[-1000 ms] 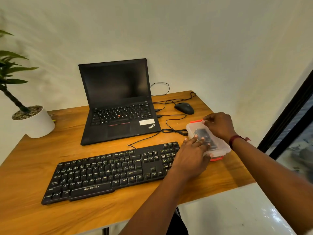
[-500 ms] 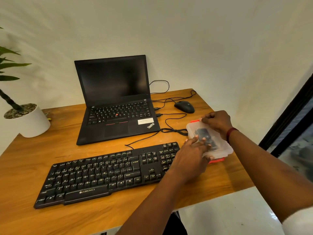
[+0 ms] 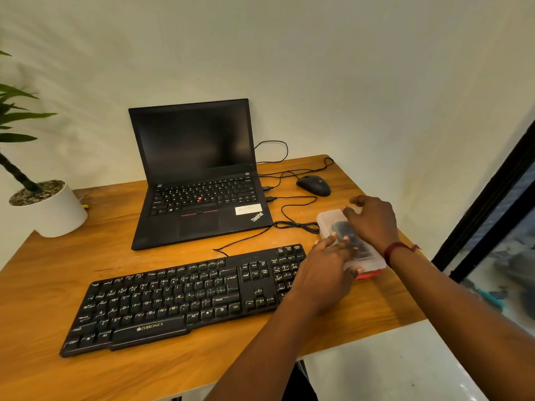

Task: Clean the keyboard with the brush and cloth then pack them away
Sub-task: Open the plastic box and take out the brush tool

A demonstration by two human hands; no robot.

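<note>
A black Zebronics keyboard (image 3: 179, 296) lies across the front of the wooden desk (image 3: 43, 285). To its right sits a clear plastic box (image 3: 327, 224) with a red clip (image 3: 367, 274) at its near end. Something dark (image 3: 343, 230) shows through the lid; I cannot tell whether it is the brush or the cloth. My left hand (image 3: 327, 270) holds the box's near end, fingers on the lid and thumb at the near edge. My right hand (image 3: 373, 221) reaches over the far end, its bent fingers on the lid's far edge.
An open black laptop (image 3: 197, 180) stands behind the keyboard. A black mouse (image 3: 314, 185) and loose cables (image 3: 295, 224) lie at the back right, close to the box. A white plant pot (image 3: 55, 212) stands at the left. The desk's right edge runs just beyond the box.
My right hand has shifted over the far end of the lid and now hides the far red clip. My left hand stays on the near end. The box has not moved.
</note>
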